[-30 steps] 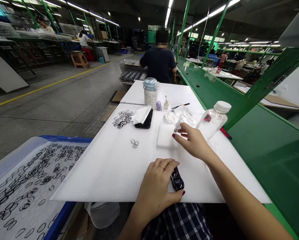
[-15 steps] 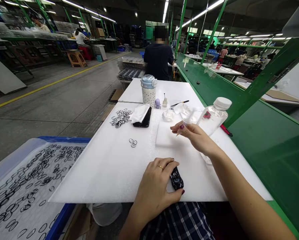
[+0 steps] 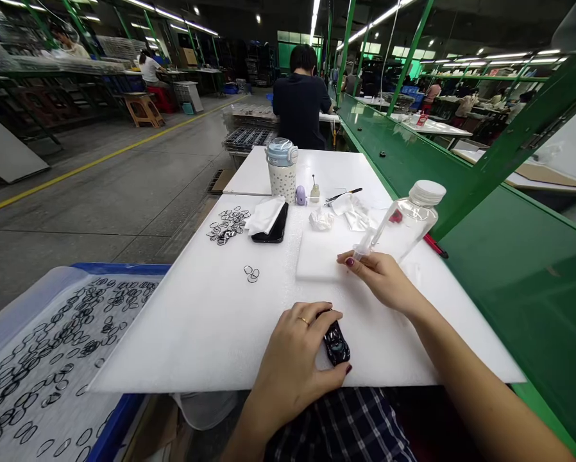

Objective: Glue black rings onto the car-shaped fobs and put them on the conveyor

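Observation:
My left hand [image 3: 301,350] rests on the white foam-covered table, thumb and fingers closed around a small glossy black toy car [image 3: 337,346]. Beyond it and to the right, my right hand [image 3: 377,276] is raised over the table, its fingers pinching a clear plastic syringe [image 3: 362,249]; the fingers partly hide it. Just behind that hand stands a clear bottle [image 3: 408,221] with a white cap. A white foam pad [image 3: 312,260] lies beneath and left of the right hand. Several thin black rings [image 3: 252,276] lie farther left.
A pile of black rings [image 3: 228,226], a phone [image 3: 277,228] under white tissue, a speckled tumbler [image 3: 282,173] and crumpled tissue [image 3: 321,219] are on the table. At left sits a blue-edged tray [image 3: 124,269] of rings. A green conveyor [image 3: 485,276] runs along the right. A person [image 3: 300,106] sits ahead.
My right hand has moved slightly right and down, and its wrist has turned so the syringe's clear upper end shows. The left hand keeps its hold on the toy car. The view has shifted slightly.

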The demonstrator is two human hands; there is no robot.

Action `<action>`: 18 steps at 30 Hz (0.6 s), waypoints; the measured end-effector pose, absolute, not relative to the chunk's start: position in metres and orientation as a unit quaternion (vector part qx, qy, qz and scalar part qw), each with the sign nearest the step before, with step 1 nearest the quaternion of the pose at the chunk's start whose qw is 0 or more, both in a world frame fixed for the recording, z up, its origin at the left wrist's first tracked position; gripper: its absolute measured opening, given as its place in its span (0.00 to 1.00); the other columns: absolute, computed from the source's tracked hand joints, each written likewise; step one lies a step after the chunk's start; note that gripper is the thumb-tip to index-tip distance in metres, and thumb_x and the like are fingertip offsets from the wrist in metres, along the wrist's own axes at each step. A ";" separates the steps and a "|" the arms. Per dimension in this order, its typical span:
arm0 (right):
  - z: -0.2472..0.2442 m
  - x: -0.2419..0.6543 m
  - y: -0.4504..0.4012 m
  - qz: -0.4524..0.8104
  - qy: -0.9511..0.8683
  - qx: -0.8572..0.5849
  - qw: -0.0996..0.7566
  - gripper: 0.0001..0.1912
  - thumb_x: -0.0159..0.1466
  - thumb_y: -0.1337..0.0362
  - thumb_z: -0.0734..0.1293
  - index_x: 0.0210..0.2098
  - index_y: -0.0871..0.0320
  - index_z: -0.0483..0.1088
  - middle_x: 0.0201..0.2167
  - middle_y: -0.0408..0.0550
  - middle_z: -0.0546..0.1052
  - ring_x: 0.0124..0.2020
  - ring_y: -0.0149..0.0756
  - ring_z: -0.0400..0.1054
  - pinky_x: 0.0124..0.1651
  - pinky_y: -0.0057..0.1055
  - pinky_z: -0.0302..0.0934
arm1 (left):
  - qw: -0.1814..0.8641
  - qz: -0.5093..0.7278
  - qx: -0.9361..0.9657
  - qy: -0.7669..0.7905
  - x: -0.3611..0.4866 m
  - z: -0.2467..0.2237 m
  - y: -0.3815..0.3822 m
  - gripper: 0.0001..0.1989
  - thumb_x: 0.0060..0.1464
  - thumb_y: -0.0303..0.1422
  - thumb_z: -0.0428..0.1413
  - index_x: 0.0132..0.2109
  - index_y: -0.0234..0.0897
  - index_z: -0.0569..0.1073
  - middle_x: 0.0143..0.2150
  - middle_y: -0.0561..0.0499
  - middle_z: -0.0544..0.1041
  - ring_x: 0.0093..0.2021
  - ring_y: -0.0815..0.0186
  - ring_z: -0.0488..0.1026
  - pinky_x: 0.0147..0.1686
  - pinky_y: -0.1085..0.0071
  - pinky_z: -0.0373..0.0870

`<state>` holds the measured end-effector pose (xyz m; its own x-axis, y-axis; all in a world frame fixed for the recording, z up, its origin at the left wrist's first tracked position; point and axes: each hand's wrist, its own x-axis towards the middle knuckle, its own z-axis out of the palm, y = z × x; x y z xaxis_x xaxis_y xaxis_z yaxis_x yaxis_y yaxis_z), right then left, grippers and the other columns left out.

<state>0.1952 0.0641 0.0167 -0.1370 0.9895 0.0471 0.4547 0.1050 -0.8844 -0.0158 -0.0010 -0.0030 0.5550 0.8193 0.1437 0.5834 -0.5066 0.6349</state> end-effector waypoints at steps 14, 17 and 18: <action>0.020 0.197 0.058 0.409 -0.685 -0.488 0.356 0.16 0.66 0.50 0.63 0.37 0.56 0.73 0.42 0.50 0.76 0.60 0.50 0.61 0.63 0.51 0.51 | 0.290 0.247 0.825 0.417 -0.015 -0.003 0.000 0.31 0.42 0.28 0.65 0.54 0.43 0.66 0.54 0.49 0.68 0.55 0.56 0.64 0.54 0.57 0.67; 0.026 0.204 0.056 0.444 -0.681 -0.449 0.371 0.18 0.69 0.49 0.59 0.41 0.55 0.72 0.48 0.50 0.75 0.63 0.44 0.59 0.63 0.45 0.53 | 0.290 0.265 0.820 0.417 -0.016 -0.005 0.001 0.29 0.41 0.28 0.65 0.52 0.42 0.67 0.53 0.49 0.70 0.54 0.56 0.65 0.54 0.57 0.67; 0.028 0.206 0.055 0.460 -0.669 -0.436 0.388 0.19 0.70 0.49 0.57 0.43 0.54 0.72 0.51 0.50 0.74 0.64 0.42 0.58 0.63 0.44 0.53 | 0.292 0.274 0.817 0.416 -0.016 -0.005 0.001 0.28 0.41 0.28 0.65 0.51 0.41 0.68 0.52 0.49 0.71 0.53 0.56 0.66 0.54 0.57 0.67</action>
